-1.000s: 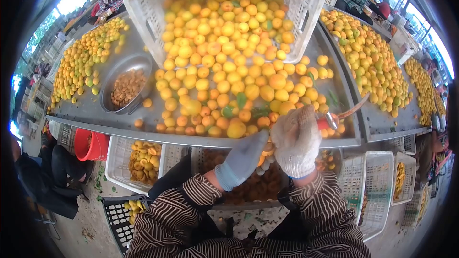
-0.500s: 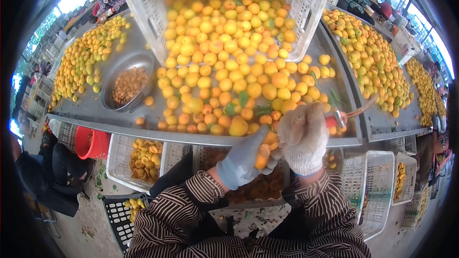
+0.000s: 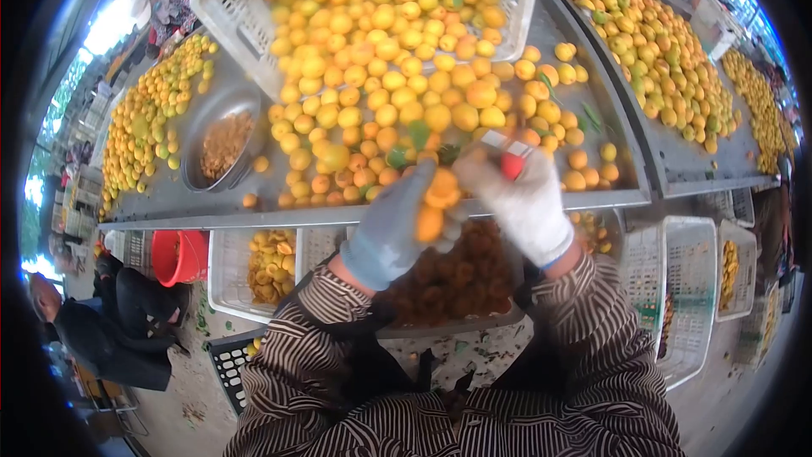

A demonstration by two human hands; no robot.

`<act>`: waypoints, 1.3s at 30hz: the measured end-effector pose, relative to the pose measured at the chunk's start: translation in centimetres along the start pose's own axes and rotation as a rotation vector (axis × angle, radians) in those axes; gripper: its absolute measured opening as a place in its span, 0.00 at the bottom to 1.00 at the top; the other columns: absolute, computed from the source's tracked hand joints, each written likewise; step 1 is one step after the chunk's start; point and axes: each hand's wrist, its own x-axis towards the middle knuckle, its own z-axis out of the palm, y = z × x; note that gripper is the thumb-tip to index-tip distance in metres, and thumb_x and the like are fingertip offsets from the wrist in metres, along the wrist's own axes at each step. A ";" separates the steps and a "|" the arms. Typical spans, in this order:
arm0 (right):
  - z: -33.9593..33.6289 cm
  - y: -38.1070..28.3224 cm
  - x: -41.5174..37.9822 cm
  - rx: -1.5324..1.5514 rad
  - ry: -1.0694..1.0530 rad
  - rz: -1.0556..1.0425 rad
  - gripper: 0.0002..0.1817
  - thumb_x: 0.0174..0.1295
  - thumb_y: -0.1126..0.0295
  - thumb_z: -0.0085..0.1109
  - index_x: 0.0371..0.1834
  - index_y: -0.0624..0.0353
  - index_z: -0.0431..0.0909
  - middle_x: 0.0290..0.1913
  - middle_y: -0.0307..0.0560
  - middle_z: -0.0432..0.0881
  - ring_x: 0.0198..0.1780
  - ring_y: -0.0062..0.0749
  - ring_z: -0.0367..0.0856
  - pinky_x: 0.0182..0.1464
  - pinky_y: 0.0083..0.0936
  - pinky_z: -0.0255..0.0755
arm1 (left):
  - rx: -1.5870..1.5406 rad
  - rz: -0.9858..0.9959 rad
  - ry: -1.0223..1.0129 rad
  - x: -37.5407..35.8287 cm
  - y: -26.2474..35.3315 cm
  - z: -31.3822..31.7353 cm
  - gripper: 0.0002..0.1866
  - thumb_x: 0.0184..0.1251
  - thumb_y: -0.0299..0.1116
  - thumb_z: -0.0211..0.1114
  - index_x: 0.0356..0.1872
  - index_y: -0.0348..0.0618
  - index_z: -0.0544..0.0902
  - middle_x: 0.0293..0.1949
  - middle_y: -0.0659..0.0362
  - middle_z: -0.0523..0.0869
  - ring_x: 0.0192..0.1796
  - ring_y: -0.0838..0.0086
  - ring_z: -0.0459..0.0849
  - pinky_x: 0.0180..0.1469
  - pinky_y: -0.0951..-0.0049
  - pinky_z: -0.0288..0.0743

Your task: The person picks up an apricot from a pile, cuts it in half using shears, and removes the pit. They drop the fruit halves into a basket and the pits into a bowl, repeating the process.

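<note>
My left hand, in a grey-blue glove, is closed around an orange apricot; the fruit's upper part looks split open. Right beside it is my right hand, in a white glove, with fingers curled round a small red-handled tool. A light, flat part shows near the red end; blur hides the tool's exact kind. Beyond both hands, loose apricots with some green leaves spread over the metal table. They spill from a tipped white crate.
A metal bowl with brown pits stands left on the table. Below the table edge are a red bucket, a white crate of cut fruit and a container of dark-looking fruit. Stacked crates stand right. A person sits left.
The view has shifted and tilted. My right hand has turned, so the tool no longer points out to the right. My left hand still holds the apricot, which now looks more opened.
</note>
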 end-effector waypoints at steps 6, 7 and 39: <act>-3.8 -1.3 0.8 0.293 0.356 0.079 0.10 0.62 0.66 0.68 0.37 0.60 0.82 0.21 0.29 0.73 0.22 0.07 0.64 0.22 0.13 0.58 | 0.071 -0.456 -0.295 -3.1 -7.2 0.9 0.23 0.72 0.45 0.61 0.57 0.37 0.77 0.40 0.49 0.86 0.36 0.63 0.87 0.40 0.66 0.84; -4.0 -1.3 0.8 0.202 0.332 0.086 0.11 0.61 0.66 0.69 0.37 0.62 0.81 0.23 0.30 0.74 0.24 0.09 0.67 0.25 0.14 0.61 | 0.446 -0.054 -0.459 -3.8 -9.4 0.4 0.23 0.69 0.41 0.66 0.58 0.36 0.76 0.42 0.48 0.86 0.38 0.61 0.88 0.44 0.63 0.84; 2.6 0.9 -2.8 -0.532 -0.220 -0.208 0.19 0.60 0.56 0.65 0.48 0.55 0.84 0.35 0.58 0.85 0.41 0.51 0.86 0.43 0.38 0.79 | -0.275 -0.486 0.343 -3.2 2.4 -5.1 0.10 0.73 0.33 0.60 0.51 0.48 0.82 0.42 0.61 0.86 0.42 0.76 0.84 0.43 0.76 0.79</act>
